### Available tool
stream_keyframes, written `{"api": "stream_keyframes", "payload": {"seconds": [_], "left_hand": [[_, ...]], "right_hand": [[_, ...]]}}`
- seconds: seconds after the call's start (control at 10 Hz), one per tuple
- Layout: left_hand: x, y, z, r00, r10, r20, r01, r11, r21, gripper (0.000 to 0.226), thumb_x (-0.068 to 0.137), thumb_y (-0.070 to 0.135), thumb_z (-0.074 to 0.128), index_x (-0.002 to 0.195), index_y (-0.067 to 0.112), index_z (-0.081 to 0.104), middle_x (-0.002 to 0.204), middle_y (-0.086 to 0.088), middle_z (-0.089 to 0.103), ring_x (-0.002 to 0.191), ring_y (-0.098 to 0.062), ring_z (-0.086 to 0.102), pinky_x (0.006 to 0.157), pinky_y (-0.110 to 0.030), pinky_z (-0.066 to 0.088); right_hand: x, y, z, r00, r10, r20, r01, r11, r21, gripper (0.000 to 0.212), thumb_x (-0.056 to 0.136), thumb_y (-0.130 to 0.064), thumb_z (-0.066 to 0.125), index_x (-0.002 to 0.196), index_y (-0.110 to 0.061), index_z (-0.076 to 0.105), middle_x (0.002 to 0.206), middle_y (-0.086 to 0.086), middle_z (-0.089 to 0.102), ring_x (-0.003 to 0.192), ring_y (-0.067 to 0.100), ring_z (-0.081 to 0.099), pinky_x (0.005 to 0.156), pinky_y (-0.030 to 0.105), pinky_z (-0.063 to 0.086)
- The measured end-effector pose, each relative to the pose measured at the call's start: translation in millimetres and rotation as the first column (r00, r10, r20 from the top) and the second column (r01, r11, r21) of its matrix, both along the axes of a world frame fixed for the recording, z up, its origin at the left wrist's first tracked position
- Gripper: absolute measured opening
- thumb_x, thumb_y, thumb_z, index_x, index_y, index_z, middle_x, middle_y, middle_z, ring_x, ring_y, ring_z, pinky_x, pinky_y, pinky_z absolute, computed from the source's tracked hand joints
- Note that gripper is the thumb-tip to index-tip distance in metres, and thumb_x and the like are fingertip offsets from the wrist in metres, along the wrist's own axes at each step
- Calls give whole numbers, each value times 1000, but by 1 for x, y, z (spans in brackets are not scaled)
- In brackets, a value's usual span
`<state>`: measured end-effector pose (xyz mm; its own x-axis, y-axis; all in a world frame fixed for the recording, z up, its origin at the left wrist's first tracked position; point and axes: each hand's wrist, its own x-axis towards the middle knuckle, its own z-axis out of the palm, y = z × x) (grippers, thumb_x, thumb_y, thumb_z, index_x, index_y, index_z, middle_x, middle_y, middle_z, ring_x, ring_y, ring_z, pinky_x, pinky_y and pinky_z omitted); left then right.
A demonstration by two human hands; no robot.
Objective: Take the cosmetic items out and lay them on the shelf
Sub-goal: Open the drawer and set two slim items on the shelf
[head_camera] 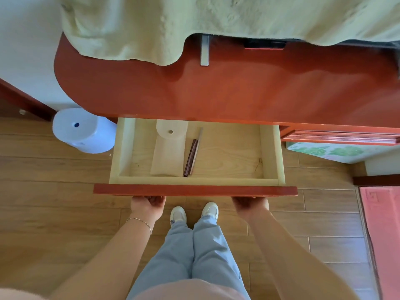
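Observation:
A pale wooden drawer (270,152) stands pulled out from under a red-brown tabletop (238,92). Inside it lie a dark brown cosmetic pencil (191,158), a thinner pale stick (198,139) beside it, and a translucent cream tube (170,152) with a round cap end toward the back. My left hand (148,205) and my right hand (250,205) both curl under the drawer's red front panel (194,190), one near each side, fingers hidden beneath it.
A pale green cloth (151,24) drapes over the back of the tabletop, next to a metal bracket (204,50). A white roll (83,131) sits on the wood floor at the left. A pink mat (383,224) lies at the right. My feet stand below the drawer.

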<state>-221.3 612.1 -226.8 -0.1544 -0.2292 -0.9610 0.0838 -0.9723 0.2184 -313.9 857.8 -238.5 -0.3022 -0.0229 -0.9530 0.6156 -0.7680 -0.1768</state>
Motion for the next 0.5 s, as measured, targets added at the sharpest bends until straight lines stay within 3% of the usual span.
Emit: {"api": "stream_keyframes", "payload": {"seconds": [0.2, 0.3, 0.4, 0.5], "left_hand": [[6, 2, -1, 1000, -18, -1, 18, 1000, 0, 31, 93, 16, 29, 98, 4, 57, 126, -11, 58, 112, -26, 57, 100, -41, 44], [13, 1, -1, 998, -62, -1, 62, 998, 2, 37, 96, 17, 24, 111, 3, 54, 134, -14, 51, 119, -28, 51, 105, -41, 39], [28, -5, -6, 986, -168, -19, 168, 986, -15, 49, 100, 24, 16, 143, 2, 26, 148, -17, 32, 134, -32, 35, 112, -43, 27], [43, -11, -5, 593, -766, 249, 805, 571, -162, 44, 102, 23, 21, 133, -1, 41, 124, -18, 57, 108, -26, 56, 90, -33, 43]], "right_hand": [[6, 4, -3, 999, -16, 27, 16, 1000, -4, 41, 93, -13, 33, 130, -7, 50, 122, 13, 60, 111, 29, 57, 104, 42, 39], [9, 6, -5, 999, -33, 20, 33, 999, -19, 39, 93, -12, 32, 126, -7, 53, 110, 12, 62, 109, 29, 56, 106, 42, 37], [12, 7, -2, 999, 48, -2, -48, 998, 26, 34, 94, -13, 31, 110, -5, 59, 104, 10, 62, 95, 28, 58, 106, 40, 37], [17, 8, -1, 890, 426, 163, -455, 850, 266, 28, 96, -17, 32, 97, -2, 55, 97, 15, 62, 76, 27, 59, 86, 39, 51]]}}
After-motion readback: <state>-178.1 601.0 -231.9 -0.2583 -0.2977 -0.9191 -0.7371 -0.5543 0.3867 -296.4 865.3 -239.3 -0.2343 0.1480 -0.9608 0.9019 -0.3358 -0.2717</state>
